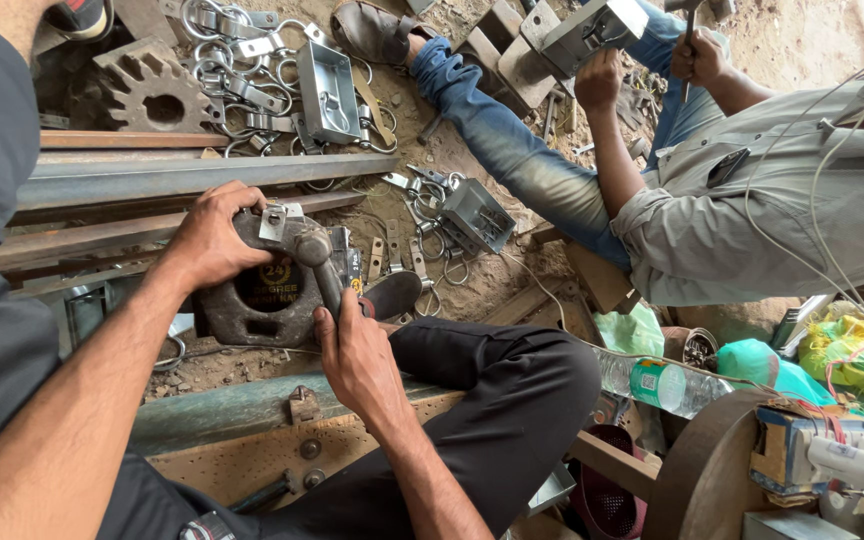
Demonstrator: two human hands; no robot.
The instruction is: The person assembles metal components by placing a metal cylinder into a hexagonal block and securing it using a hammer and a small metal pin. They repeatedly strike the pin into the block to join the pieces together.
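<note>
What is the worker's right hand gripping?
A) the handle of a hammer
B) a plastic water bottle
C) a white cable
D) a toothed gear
A: the right hand is closed round the handle of a hammer, whose head lies on the dark iron weight steadied by the left hand.

I saw a round yellow-and-black label (pixel 274 272) on the dark iron block (pixel 252 310), just beside my left hand (pixel 214 238). To my right, a clear plastic bottle (pixel 664 384) lay on its side, wrapped in a green-and-white label (pixel 658 385). Green plastic bags (pixel 762 362) sat near it.
</note>
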